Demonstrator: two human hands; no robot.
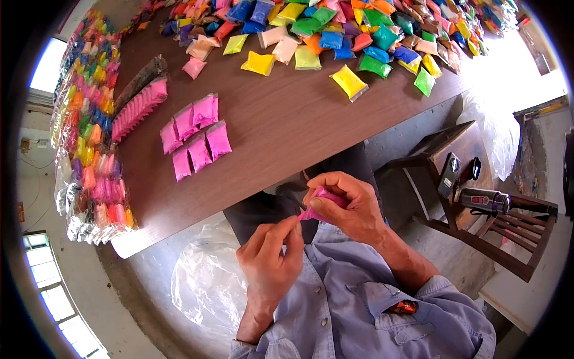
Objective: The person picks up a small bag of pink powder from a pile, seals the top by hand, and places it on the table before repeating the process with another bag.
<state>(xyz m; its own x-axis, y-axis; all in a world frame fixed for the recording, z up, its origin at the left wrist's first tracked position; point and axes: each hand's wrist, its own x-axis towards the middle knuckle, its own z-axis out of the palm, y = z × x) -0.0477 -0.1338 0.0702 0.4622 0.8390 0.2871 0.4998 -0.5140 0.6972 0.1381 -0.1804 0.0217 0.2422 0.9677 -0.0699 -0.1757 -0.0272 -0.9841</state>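
Note:
Above my lap, in front of the table's near edge, my right hand [356, 209] is wrapped round a small pink packet [323, 195]. The thumb and fingertips of my left hand [270, 257] pinch its left end, where a narrow strip of pink shows. Part of the packet is hidden behind my fingers. On the table beyond lie several matching pink packets [200, 153], in two short rows that partly overlap. Left of those, a longer stack of pink packets [140, 110] leans on its edge beside dark clear-wrapped ones [140, 79].
A large heap of mixed-colour packets [329, 39] covers the table's [269, 125] far side. Bagged bundles [95, 149] line its left edge. At right, a wooden chair [466, 230] holds a phone [449, 173] and a dark bottle [485, 201]. Clear plastic [209, 275] lies below left.

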